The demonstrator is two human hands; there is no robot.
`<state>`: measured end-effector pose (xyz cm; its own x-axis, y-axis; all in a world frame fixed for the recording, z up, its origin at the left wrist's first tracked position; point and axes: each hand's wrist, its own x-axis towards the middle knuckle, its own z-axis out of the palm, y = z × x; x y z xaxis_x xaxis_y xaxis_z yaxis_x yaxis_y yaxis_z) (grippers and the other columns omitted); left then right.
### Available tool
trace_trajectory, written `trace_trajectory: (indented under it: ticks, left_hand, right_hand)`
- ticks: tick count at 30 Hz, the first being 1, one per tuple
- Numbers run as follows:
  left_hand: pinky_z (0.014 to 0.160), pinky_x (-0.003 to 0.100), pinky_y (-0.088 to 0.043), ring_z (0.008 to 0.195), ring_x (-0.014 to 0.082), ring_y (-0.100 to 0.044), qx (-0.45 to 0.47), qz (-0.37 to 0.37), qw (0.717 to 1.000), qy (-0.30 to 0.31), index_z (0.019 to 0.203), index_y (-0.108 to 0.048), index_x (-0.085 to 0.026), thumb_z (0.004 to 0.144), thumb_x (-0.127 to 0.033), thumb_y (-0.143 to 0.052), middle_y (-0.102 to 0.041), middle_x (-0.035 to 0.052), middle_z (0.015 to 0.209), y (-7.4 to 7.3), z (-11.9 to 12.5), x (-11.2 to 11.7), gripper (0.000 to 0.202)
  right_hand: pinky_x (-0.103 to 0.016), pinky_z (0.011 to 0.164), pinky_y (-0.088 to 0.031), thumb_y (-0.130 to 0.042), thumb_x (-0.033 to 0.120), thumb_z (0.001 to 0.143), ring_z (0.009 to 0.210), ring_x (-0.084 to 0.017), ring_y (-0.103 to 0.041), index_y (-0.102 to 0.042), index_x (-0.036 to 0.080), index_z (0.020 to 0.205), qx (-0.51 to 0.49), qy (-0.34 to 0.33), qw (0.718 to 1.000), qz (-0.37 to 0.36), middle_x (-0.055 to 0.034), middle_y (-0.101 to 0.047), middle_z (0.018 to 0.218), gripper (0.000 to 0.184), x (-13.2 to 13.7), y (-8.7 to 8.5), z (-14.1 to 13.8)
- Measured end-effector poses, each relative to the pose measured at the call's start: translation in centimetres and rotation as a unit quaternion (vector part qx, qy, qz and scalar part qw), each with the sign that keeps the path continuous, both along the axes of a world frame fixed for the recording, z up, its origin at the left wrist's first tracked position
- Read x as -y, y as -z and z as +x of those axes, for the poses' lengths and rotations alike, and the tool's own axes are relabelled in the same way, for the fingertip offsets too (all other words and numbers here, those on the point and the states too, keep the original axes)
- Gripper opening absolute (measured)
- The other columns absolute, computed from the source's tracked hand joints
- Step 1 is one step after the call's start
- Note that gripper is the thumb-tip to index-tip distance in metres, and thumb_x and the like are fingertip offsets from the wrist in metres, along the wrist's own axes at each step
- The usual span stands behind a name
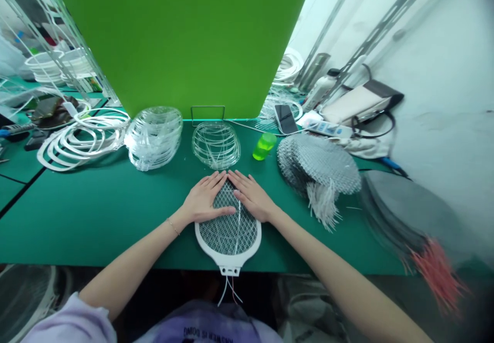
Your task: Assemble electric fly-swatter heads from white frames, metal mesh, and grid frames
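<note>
A white racket-shaped frame with metal mesh, like an electric fly swatter head [230,237], lies flat at the table's front edge. White wires and a reddish one hang from its neck toward me. My left hand [206,199] rests flat on the upper left of its rim and mesh, fingers stretched out. On the upper right, my right hand [252,196] presses in the same way, fingers extended. The fingertips of both hands nearly meet at the top of the frame. A stack of clear plastic rings [216,145] sits just beyond them.
White frames [83,140] and more clear rings [154,140] lie at left. To the right are a green container [264,146], a phone [286,119], metal mesh pieces [328,163] and grey mesh with red wires [412,204]. A green panel [185,39] stands behind. A person [31,6] is far left.
</note>
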<state>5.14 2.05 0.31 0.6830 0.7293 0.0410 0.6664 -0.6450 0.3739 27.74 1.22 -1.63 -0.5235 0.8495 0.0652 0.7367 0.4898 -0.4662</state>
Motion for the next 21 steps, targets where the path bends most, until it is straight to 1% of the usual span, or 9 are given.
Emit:
trace_trajectory:
  ticks: [2,6,7,10,13,15,17,19,21]
  left_hand:
    - [0.123,0.042,-0.015,0.153,0.0247,-0.017,-0.010,0.019,1.000,-0.010,0.159,-0.018,-0.017,0.089,-0.081,-0.029,-0.021,0.0083,0.165,0.1,0.2,0.2,0.096]
    - [0.123,0.047,-0.015,0.153,0.0268,-0.014,-0.038,0.056,0.998,-0.018,0.160,-0.017,-0.017,0.091,-0.079,-0.026,-0.018,0.0077,0.165,0.4,0.5,0.7,0.093]
    - [0.123,0.047,-0.015,0.153,0.0271,-0.014,-0.043,0.062,0.997,-0.018,0.159,-0.017,-0.016,0.091,-0.079,-0.026,-0.017,0.0077,0.165,0.4,0.6,0.7,0.093]
    - [0.123,0.048,-0.017,0.153,0.0270,-0.015,-0.057,0.076,0.995,-0.023,0.159,-0.018,-0.015,0.093,-0.077,-0.027,-0.017,0.0077,0.165,0.0,0.6,0.5,0.091]
    - [0.123,0.049,-0.015,0.154,0.0269,-0.011,-0.066,0.105,0.992,-0.016,0.159,-0.018,-0.014,0.096,-0.069,-0.031,-0.016,0.0075,0.166,-0.8,0.8,1.3,0.085]
    - [0.124,0.048,-0.015,0.154,0.0261,-0.010,-0.068,0.126,0.990,-0.016,0.158,-0.020,-0.012,0.102,-0.055,-0.032,-0.017,0.0080,0.166,-1.2,1.1,3.0,0.072]
    - [0.123,0.047,-0.018,0.154,0.0257,-0.011,-0.068,0.120,0.990,-0.042,0.157,-0.025,-0.011,0.104,-0.040,-0.029,-0.019,0.0087,0.165,-1.2,1.5,5.4,0.061]
    - [0.121,0.047,-0.023,0.153,0.0271,-0.012,-0.063,0.094,0.992,-0.062,0.157,-0.026,-0.013,0.104,-0.038,-0.028,-0.018,0.0068,0.165,-0.7,1.9,7.7,0.059]
    - [0.121,0.051,-0.021,0.154,0.0290,-0.011,-0.055,0.074,0.994,-0.054,0.158,-0.024,-0.018,0.104,-0.046,-0.029,-0.016,0.0038,0.166,-0.2,2.1,9.2,0.061]
  right_hand:
    - [-0.056,0.120,-0.019,-0.021,0.049,0.104,0.152,-0.022,-0.016,-0.009,0.029,0.159,0.011,0.038,0.999,0.026,-0.0036,-0.024,0.164,0.060,0.6,-0.2,0.0]
    - [-0.058,0.121,-0.016,-0.017,0.046,0.105,0.153,-0.024,-0.010,0.006,0.025,0.159,0.017,0.215,0.970,0.114,-0.0071,-0.017,0.165,0.063,4.3,-0.9,-0.9]
    - [-0.058,0.120,-0.017,-0.017,0.046,0.105,0.153,-0.025,-0.008,0.010,0.025,0.158,0.019,0.236,0.964,0.121,-0.0072,-0.013,0.166,0.064,5.6,-1.0,-1.4]
    - [-0.058,0.119,-0.022,-0.018,0.046,0.104,0.153,-0.027,-0.007,0.019,0.025,0.156,0.040,0.223,0.967,0.115,-0.0064,-0.007,0.167,0.067,8.8,-0.6,-3.0]
    - [-0.062,0.118,-0.019,-0.020,0.048,0.104,0.153,-0.027,-0.006,0.020,0.028,0.155,0.068,0.200,0.972,0.106,-0.0054,-0.009,0.166,0.068,10.1,0.2,-4.0]
    - [-0.063,0.118,-0.018,-0.020,0.047,0.104,0.154,-0.027,-0.004,0.020,0.028,0.155,0.074,0.210,0.970,0.102,-0.0053,-0.008,0.166,0.068,10.3,0.7,-4.3]
    - [-0.062,0.118,-0.018,-0.020,0.046,0.105,0.154,-0.027,-0.002,0.021,0.028,0.155,0.074,0.213,0.969,0.101,-0.0053,-0.006,0.167,0.068,10.6,1.2,-4.5]
    - [-0.062,0.119,-0.017,-0.020,0.045,0.105,0.154,-0.027,0.000,0.022,0.027,0.155,0.070,0.215,0.969,0.099,-0.0060,-0.005,0.167,0.068,10.8,1.3,-4.5]
    - [-0.063,0.118,-0.017,-0.019,0.044,0.104,0.154,-0.028,-0.001,0.020,0.027,0.156,0.057,0.219,0.970,0.094,-0.0077,-0.005,0.167,0.067,10.2,0.7,-4.2]
